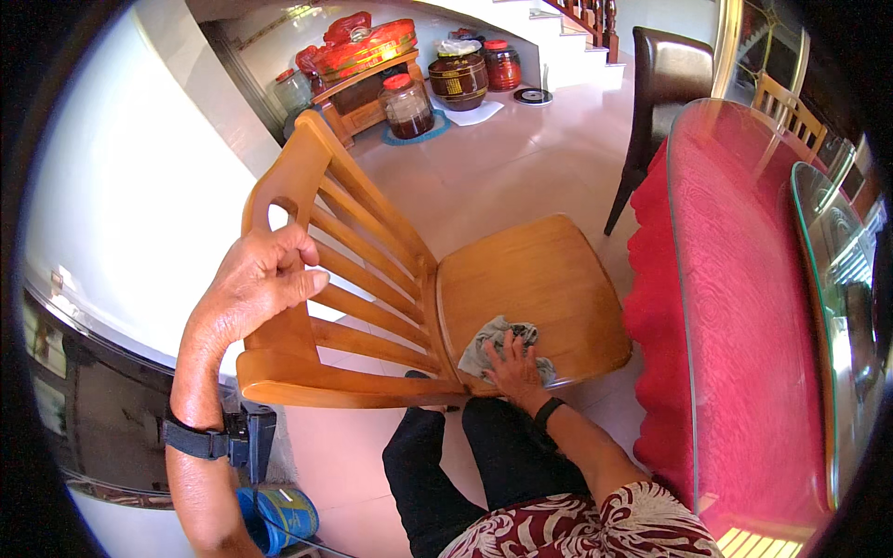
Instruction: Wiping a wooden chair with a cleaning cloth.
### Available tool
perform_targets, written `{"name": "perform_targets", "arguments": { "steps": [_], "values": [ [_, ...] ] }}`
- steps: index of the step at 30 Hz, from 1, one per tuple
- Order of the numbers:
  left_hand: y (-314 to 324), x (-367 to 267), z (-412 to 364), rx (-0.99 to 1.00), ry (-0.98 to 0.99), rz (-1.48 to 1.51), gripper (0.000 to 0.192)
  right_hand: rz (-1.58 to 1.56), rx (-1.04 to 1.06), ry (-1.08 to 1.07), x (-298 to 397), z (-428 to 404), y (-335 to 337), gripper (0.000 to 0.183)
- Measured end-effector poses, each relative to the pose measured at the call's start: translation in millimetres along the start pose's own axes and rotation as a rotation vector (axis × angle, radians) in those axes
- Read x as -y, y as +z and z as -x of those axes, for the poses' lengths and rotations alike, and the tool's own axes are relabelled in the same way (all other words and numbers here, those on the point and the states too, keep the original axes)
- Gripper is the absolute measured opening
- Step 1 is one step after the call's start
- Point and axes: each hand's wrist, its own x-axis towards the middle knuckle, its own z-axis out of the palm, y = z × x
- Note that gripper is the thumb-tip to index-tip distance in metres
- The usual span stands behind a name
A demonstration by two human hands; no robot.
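Note:
A varnished wooden chair (530,272) with a slatted back stands in front of me, its seat toward the right. My left hand (261,279) is curled over the top rail of the chair back, beside the oval cut-out; part of its grip is hidden. On the near part of the seat lies a crumpled grey cloth (481,352) with a dark pattern. My right hand (516,370) rests on this cloth with its fingers spread, holding it against the wood.
To the right is a glass-topped table (746,314) with a red cloth and a glass turntable (844,335). A dark dining chair (663,91) stands beyond. Lidded jars (408,108) and a wooden cabinet (356,108) are at the back. A blue bucket (289,516) sits low left.

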Motion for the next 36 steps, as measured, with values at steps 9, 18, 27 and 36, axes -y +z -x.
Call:
{"name": "perform_targets", "arguments": {
  "steps": [9,18,27,36],
  "values": [
    [6,-17,3,0.139,0.012,-0.293,0.024,-0.083,-0.016,-0.058,-26,-1,13,0.057],
    [13,-23,-6,0.145,-0.083,-0.331,0.026,0.06,-0.031,0.273,-98,2,3,0.05],
    [14,-35,-6,0.116,0.094,-0.381,0.025,0.128,0.071,0.433,-77,-6,18,0.054],
    [13,-25,-3,0.123,0.05,-0.175,0.029,0.1,-0.068,0.13,-4,-42,38,0.047]
  ]
}}
